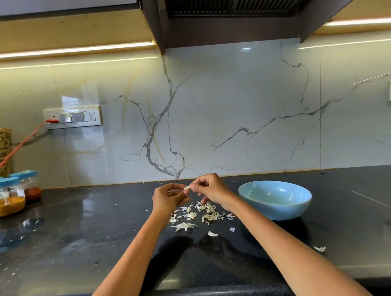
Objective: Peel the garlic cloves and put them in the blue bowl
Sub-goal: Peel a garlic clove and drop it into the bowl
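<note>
Item: two bare forearms, nearest the viewer, reaching out over a dark glossy surface (83,251).

Fingers: those of the left hand (167,197) and the right hand (210,188) are curled and meet on one garlic clove (186,188), pinching it between them above the surface. Whether skin still clings to it is too small to tell.

Beneath the hands: a heap of papery garlic skins (197,215), with stray flakes scattered farther out.

Progress, as judged: the heap suggests several cloves already peeled; the clove in hand is not yet in the bowl. No unpeeled cloves can be made out on the surface.

Containers: blue bowl (275,199), just right of the hands, upright; its visible interior looks bare, its near floor hidden by the rim. Far left, blue-lidded jars (9,196) holding orange, red and white powders.
</note>
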